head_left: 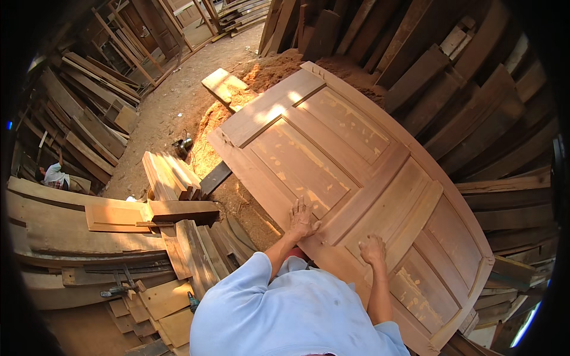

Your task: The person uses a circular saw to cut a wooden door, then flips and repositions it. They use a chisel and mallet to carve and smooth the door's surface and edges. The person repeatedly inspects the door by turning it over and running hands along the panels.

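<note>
A large panelled wooden door lies in front of me, with pale, filler-like patches on its recessed panels. My left hand rests flat on its near-left edge, fingers spread, beside a patched panel. Farther right, my right hand is closed, its fingers curled down at the near end of a paler wide board across the door's middle. Whether that board is loose or part of the door, I cannot tell. Anything under the right fingers is hidden.
Stacked planks stand close on my left, with a clamp among boards. Behind them lies a dark power tool near sawdust. Leaning boards crowd the right side. Another person is at the far left.
</note>
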Demonstrator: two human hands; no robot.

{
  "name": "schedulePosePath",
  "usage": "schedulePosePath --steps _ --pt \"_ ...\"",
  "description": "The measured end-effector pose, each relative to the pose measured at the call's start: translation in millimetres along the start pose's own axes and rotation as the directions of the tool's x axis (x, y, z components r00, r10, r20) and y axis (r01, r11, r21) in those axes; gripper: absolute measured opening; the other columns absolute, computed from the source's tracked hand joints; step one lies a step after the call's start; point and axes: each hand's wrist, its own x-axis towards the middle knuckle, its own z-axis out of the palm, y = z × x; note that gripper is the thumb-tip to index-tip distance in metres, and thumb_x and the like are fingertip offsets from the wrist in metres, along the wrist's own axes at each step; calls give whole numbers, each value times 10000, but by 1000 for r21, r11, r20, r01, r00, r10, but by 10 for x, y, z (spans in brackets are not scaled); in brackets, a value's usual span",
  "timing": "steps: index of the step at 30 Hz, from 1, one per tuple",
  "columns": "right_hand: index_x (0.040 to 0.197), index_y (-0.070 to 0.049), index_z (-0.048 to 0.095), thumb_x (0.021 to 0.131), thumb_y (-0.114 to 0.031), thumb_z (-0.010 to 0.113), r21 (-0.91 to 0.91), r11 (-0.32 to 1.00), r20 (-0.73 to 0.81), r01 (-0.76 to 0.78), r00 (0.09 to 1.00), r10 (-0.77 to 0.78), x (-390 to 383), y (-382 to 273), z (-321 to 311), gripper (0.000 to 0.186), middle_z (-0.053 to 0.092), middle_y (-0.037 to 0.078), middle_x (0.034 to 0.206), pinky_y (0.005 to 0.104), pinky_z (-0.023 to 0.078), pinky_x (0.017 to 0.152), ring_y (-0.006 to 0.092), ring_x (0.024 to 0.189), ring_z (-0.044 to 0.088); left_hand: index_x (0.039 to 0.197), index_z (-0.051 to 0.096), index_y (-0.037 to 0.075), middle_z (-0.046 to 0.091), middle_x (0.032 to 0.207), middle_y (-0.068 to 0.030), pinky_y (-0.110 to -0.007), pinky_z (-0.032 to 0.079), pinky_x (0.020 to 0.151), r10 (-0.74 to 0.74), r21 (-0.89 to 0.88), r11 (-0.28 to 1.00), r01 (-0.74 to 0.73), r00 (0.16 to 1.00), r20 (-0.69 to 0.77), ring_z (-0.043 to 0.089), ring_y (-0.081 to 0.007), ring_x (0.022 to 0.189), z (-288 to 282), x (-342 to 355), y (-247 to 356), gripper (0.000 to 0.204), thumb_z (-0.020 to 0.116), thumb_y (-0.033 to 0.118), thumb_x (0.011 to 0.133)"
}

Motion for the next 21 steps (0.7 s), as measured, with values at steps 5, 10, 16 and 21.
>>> schedulePosePath --steps 5,10,16,21 --pt "1520 5 384 924 -390 677 -17 951 37 -308 951 308 48 157 905 773 397 261 1563 507 342 1181 455 1413 406 1540 311 35 284 1570 -292 -612 187 1182 -372 -127 927 353 909 -190 259 -505 1432 -535 991 -742 895 725 390 830" --pt "1534 61 293 914 -400 691 10 905 88 -426 902 424 102 -158 854 869 349 311 1576 498 334 1182 475 1440 370 1553 290 43 429 1453 -301 -578 303 1132 -581 -206 811 548 708 -402 405 -485 1326 -1274 1691 -2305 802 670 255 880" --pt "1475 115 347 894 -423 704 -17 907 -28 -422 907 421 257 -50 1096 869 365 386 1526 510 352 1159 500 1370 453 1393 582 112 591 1067 -285 -526 482 917 -394 -70 916 395 851 -348 573 -468 1054 -1544 2192 -3246 531 658 168 870" --pt "1454 152 347 871 -438 732 38 885 62 -465 885 462 336 -177 846 914 419 398 1479 515 368 1146 521 1355 457 1041 665 16 674 945 -200 -462 514 787 -349 -384 909 163 800 -487 650 -377 887 -1464 2256 -3394 194 664 16 846"
